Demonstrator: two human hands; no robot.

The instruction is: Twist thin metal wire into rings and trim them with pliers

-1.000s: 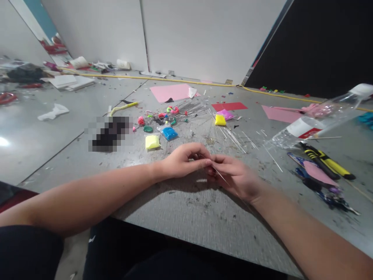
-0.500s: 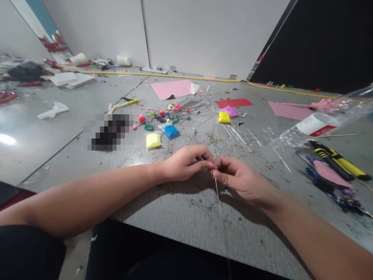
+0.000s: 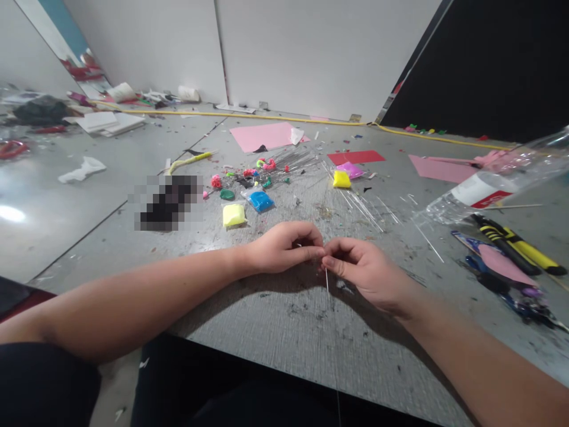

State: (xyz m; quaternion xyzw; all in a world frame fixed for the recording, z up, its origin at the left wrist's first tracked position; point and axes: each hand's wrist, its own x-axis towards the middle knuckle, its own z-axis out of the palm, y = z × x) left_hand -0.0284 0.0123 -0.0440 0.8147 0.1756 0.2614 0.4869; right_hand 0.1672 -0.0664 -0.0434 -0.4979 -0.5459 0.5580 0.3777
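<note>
My left hand (image 3: pixel 282 248) and my right hand (image 3: pixel 362 268) meet above the grey table, thumbs and fingertips pinched close together. Between them they grip a thin metal wire (image 3: pixel 328 281), which hangs down from the fingertips toward the table's near edge. Its upper end is hidden by my fingers. Just beyond my left hand lie a pale yellow clay packet (image 3: pixel 233 214) and a blue clay packet (image 3: pixel 261 201). Several loose wires (image 3: pixel 362 209) are spread past my right hand.
Small colourful clay pieces (image 3: pixel 267 163) sit mid-table near pink paper (image 3: pixel 258 136). A yellow clay packet (image 3: pixel 342 179) lies by a red sheet (image 3: pixel 360 156). At right are a plastic bottle (image 3: pixel 482 191) and yellow-black pliers (image 3: pixel 518 244). A blurred dark object (image 3: pixel 171 201) is at left.
The hanging wire has swung slightly left, and its lower part now stands more upright. My fingertips have shifted a little around it while both hands stay together in the same place.
</note>
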